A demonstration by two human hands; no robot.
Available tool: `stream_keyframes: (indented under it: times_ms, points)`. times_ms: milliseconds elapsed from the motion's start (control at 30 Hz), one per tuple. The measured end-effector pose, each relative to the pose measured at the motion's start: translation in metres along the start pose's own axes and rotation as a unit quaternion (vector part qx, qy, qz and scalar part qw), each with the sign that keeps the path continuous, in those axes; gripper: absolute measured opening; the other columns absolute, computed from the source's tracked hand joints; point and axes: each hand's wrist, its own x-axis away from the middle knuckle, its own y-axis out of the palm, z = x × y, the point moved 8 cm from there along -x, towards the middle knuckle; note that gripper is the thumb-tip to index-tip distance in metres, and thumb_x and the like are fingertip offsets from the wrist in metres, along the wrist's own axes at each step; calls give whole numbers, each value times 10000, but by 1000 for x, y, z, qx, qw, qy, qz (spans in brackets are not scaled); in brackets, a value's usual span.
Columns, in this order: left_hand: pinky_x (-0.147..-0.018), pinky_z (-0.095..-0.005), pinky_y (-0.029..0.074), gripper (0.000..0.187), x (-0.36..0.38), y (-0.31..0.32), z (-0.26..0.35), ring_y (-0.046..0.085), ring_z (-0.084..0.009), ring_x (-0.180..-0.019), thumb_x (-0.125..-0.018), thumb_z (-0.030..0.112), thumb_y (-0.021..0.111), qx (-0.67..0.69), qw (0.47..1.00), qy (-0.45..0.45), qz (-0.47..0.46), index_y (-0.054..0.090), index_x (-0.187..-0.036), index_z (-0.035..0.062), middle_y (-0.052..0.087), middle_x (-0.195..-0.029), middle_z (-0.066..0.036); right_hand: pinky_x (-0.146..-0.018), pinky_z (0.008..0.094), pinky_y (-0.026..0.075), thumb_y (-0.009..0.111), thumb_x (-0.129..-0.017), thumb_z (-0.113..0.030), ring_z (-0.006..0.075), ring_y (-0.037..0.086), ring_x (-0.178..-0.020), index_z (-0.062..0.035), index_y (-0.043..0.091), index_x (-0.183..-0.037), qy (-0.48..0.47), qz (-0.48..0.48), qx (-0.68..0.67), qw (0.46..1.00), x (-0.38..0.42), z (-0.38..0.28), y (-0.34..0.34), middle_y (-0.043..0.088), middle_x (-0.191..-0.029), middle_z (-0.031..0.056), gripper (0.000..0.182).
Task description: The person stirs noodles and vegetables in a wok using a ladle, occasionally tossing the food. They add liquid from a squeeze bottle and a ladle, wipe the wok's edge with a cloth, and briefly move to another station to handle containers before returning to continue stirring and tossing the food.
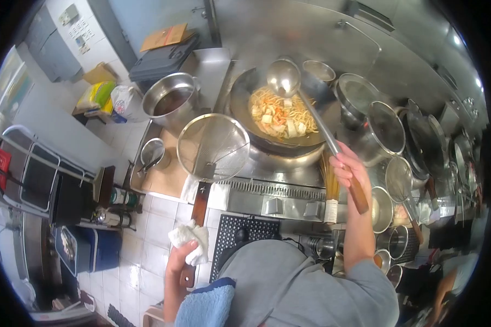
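My right hand (348, 165) is closed around the handle of a long metal ladle (316, 117) with a wooden end. Its bowl overlaps the far part of a dark wok (240, 106) on the range. Inside the wok lie noodles (281, 117) with pale chunks and orange shreds. My left hand (181, 256) grips the wooden handle of a round wire-mesh strainer (215, 150), with a folded white cloth (191, 240) bunched at the grip. The strainer's mesh is held left of the wok, overlapping the counter in this view.
A deep steel pot (172, 98) of dark liquid and a small metal container (154, 152) stand at left. On the right are steel pots (384, 131), another strainer (399, 177) and several bowls. A bamboo brush (330, 185) stands at the range front. Another person's arm (444, 291) shows lower right.
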Motion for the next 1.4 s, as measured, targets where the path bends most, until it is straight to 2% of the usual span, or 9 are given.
stream_keyframes:
  times_ms: [233, 400, 567, 700, 800, 933, 1067, 1267, 1400]
  points:
    - [-870, -335, 477, 638, 7, 11, 17, 581, -202, -1037, -806, 222, 700, 10, 1000, -13, 10, 432, -1345, 12, 590, -1159, -94, -296, 202, 338, 541, -906, -33, 58, 388, -377, -50, 258, -1457, 68, -73, -13, 995, 48, 26, 44, 464, -728, 26, 620]
    - [-864, -347, 491, 669, 13, 23, 32, 600, -233, -1033, -792, 223, 708, 67, 998, 11, 4, 419, -1357, 13, 595, -1166, -125, -347, 235, 394, 546, -890, -5, 82, 445, -409, -68, 203, -1494, 120, -90, 270, 951, 52, 66, 65, 475, -611, -7, 698]
    - [-834, -320, 500, 671, 2, 10, 27, 620, -229, -967, -782, 246, 713, 96, 995, 27, -8, 429, -1337, -3, 613, -1123, -133, -353, 230, 401, 543, -886, -9, 85, 437, -409, -54, 217, -1486, 95, -55, 224, 968, 42, 80, 66, 502, -659, 26, 685]
    - [-813, -303, 505, 641, -13, -1, 20, 631, -221, -948, -778, 253, 724, 113, 993, 19, -21, 464, -1306, -2, 631, -1083, -124, -297, 203, 351, 566, -873, -61, 87, 429, -415, -22, 262, -1450, 6, -51, 42, 998, 43, 68, 66, 488, -753, 87, 654]
    - [-809, -299, 505, 597, -28, -22, 5, 633, -214, -950, -784, 253, 722, 118, 993, -27, 5, 498, -1281, 12, 638, -1075, -116, -295, 184, 324, 557, -878, -64, 83, 440, -438, -19, 262, -1444, -86, 40, 33, 995, 34, 62, 54, 490, -827, 101, 640]
    - [-805, -310, 510, 548, -66, -52, -16, 634, -210, -931, -799, 247, 704, 84, 996, -37, 14, 518, -1258, 11, 646, -1056, -110, -323, 169, 317, 533, -905, -34, 22, 404, -470, -33, 307, -1403, -24, 25, -18, 999, 18, 47, 22, 454, -814, 42, 547]
    - [-769, -341, 532, 558, -110, -86, -36, 640, -226, -911, -803, 280, 695, 48, 997, -40, -53, 513, -1255, 8, 647, -1061, -134, -359, 225, 367, 599, -890, -56, 59, 442, -469, -10, 382, -1361, -72, 130, 226, 963, -11, 20, -18, 485, -701, 0, 521]
    - [-737, -356, 551, 532, -127, -78, -36, 646, -261, -904, -869, 297, 622, 105, 974, -105, -170, 470, -1288, 7, 616, -1107, -175, -397, 302, 428, 611, -877, -98, 153, 514, -485, 43, 360, -1365, -35, 217, 555, 802, -63, -37, -54, 546, -691, 61, 567]
    - [-762, -352, 539, 546, -118, -70, -16, 632, -217, -896, -869, 353, 638, -10, 989, -98, -109, 496, -1254, -8, 621, -1058, -128, -388, 262, 415, 557, -896, -98, 88, 456, -481, -31, 467, -1246, 45, 169, 513, 840, -83, -21, -55, 463, -697, 13, 368]
